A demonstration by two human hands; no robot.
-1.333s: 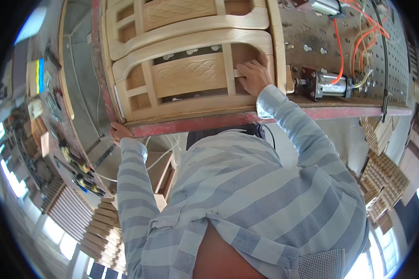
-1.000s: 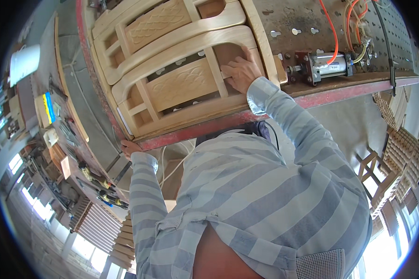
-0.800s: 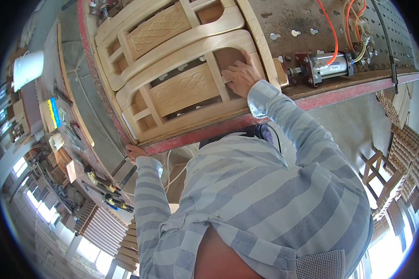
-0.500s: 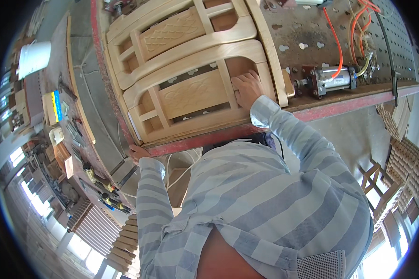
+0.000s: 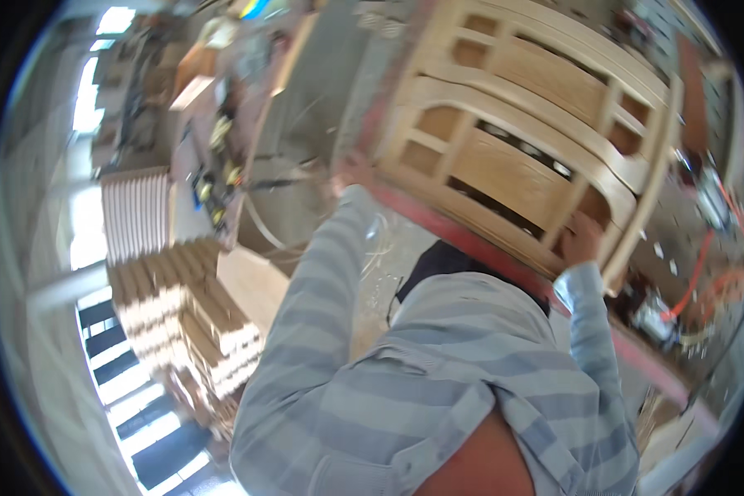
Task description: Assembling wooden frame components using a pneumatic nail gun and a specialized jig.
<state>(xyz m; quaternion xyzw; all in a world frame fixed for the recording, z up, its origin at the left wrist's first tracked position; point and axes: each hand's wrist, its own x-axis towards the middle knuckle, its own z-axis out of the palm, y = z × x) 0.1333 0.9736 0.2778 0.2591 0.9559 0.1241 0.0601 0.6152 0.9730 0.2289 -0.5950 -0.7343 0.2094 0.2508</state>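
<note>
Two pale wooden panels with curved rails and carved centres, the nearer panel [image 5: 512,172] and the farther panel [image 5: 551,76], lie one behind the other on the bench. My right hand [image 5: 583,240] reaches into the corner opening of the nearer panel, its fingers bent round the wood. At the near left corner of that panel, my left hand [image 5: 353,172] rests by the red bench edge [image 5: 446,225]. Motion smears its fingers, so their grip does not show.
Right of the panels sits a metal air cylinder [image 5: 655,318] with an orange hose [image 5: 696,277]. Stacked wooden slats [image 5: 169,273] stand to the left. Power tools [image 5: 215,194] lie on a side surface nearby.
The view has swung to the left, so the bench and panels appear farther right and tilted. My right hand remains at the nearer panel's corner opening, my left hand at its left corner.
</note>
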